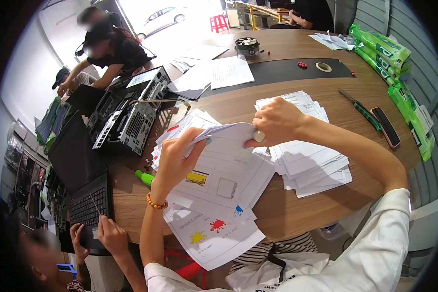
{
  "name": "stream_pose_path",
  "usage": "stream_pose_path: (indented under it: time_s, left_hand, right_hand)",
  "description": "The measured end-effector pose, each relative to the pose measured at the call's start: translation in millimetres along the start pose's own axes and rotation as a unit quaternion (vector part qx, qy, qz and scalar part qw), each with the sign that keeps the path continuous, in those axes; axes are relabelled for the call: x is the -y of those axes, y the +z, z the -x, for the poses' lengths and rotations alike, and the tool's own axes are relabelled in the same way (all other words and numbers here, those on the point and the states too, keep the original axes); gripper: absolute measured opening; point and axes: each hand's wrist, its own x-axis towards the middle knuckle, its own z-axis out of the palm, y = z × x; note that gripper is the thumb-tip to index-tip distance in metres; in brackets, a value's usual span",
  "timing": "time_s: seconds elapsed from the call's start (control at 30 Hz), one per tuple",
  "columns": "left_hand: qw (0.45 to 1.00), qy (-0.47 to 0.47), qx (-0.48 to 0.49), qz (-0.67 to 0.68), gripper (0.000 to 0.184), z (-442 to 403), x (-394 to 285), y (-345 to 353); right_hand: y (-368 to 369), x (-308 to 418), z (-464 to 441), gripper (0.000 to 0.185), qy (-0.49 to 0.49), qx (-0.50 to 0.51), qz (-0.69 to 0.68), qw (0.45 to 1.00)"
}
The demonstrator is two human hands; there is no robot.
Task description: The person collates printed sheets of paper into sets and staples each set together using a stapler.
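Observation:
My left hand (pixel 180 158), with a beaded bracelet on its wrist, grips the upper left edge of a few printed sheets (pixel 219 168). My right hand (pixel 277 121) pinches their upper right corner, and the top edge bows upward between the two. Below these sheets lies a page with red, yellow and blue splashes (pixel 214 238), reaching over the table's near edge. A fanned stack of papers (pixel 311 160) rests beneath and right of my right hand. More papers (pixel 194 121) lie behind my left hand.
An opened computer case (pixel 141 117) and a laptop (pixel 90 204) stand at the left, with a co-worker's hands (pixel 109 233) at the laptop. A green-handled screwdriver (pixel 144 177) lies nearby. Pliers (pixel 367 116), a phone (pixel 386 127) and green packages (pixel 409 112) are at the right.

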Motion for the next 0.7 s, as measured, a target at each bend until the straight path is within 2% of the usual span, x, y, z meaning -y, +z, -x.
stream_pose_path:
  time_s: [0.13, 0.23, 0.33, 0.4, 0.47, 0.6, 0.63, 0.7]
  left_hand:
    - [1.0, -0.003, 0.001, -0.008, 0.01, 0, 0, 3]
    - [1.0, -0.02, 0.009, -0.013, 0.013, 0, 1, 1]
    - [0.999, -0.05, 0.002, 0.002, 0.015, 2, 6, 3]
    - [0.999, -0.051, -0.003, 0.007, 0.015, 2, 9, 4]
    - [0.998, -0.055, -0.004, 0.011, 0.016, 2, 8, 2]
    - [0.999, -0.042, 0.0, 0.0, 0.016, 0, 3, -1]
    - [0.999, -0.044, 0.008, 0.006, 0.016, 0, 3, -1]
    - [0.999, -0.047, 0.015, 0.012, 0.016, 0, 4, 0]
  right_hand:
    - [-1, 2, 3, 0.061, -0.004, -0.018, 0.0, 1.0]
    - [-12, 11, 6, 0.071, 0.028, 0.055, -0.005, 0.998]
    - [-13, 15, 6, 0.07, 0.059, 0.03, -0.006, 0.998]
    - [-5, 13, 6, 0.067, 0.059, 0.016, -0.006, 0.998]
    - [1, 10, 7, 0.063, 0.047, -0.048, -0.031, 0.997]
    - [3, 12, 7, 0.052, 0.044, -0.114, -0.018, 0.992]
    - [2, 13, 8, 0.044, 0.048, -0.113, -0.016, 0.992]
    - [8, 12, 10, 0.042, 0.036, -0.116, -0.013, 0.992]
